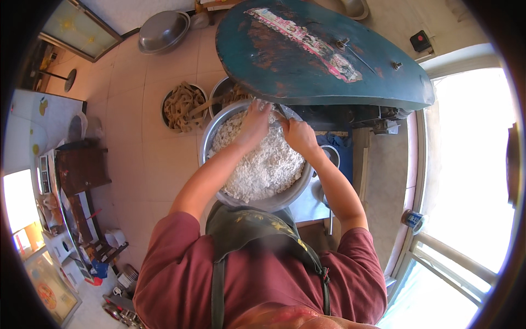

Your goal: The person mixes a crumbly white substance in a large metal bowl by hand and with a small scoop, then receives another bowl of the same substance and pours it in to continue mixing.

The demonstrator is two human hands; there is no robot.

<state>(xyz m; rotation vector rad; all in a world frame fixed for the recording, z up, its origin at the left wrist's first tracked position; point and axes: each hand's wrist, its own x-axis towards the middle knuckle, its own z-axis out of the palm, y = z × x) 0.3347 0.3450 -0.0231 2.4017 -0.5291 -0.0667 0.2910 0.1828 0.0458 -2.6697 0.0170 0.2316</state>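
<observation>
Before me is a large metal basin of crumbly whitish flour mixture. My left hand is over the basin's far part, touching the mixture; its fingers are partly hidden and bear white crumbs. At the basin's far right, my right hand has its fingers curled around a dark, thin object by the rim, whose kind I cannot tell. Both hands are close together below the edge of a worn blue-green metal machine cover.
Beyond the basin's left side, a bowl of brown strips stands on the tiled floor beside another metal bowl. An upturned metal basin lies farther off. A bright window is at right, a dark wooden cabinet at left.
</observation>
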